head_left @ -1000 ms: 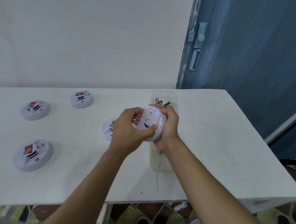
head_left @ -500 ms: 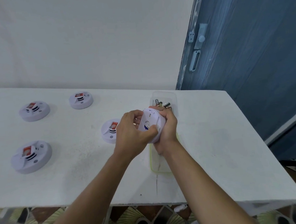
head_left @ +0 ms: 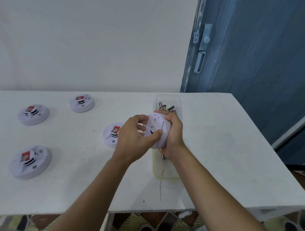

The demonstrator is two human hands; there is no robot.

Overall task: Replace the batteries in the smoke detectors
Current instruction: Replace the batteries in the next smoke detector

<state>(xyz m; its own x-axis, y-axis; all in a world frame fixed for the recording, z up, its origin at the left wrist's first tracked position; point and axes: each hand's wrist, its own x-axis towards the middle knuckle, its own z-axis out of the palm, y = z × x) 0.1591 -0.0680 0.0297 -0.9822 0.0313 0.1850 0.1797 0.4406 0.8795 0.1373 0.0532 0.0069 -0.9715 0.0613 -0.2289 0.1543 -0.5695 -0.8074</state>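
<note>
smoke detector (head_left: 158,123): round white plastic, on edge, back faces left | over clear tray (head_left: 155,169) | left hand (head_left: 131,138), right hand (head_left: 174,131) grip it

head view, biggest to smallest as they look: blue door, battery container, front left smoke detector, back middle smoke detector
blue door
battery container, partly hidden
front left smoke detector
back middle smoke detector, perhaps only farther
</note>
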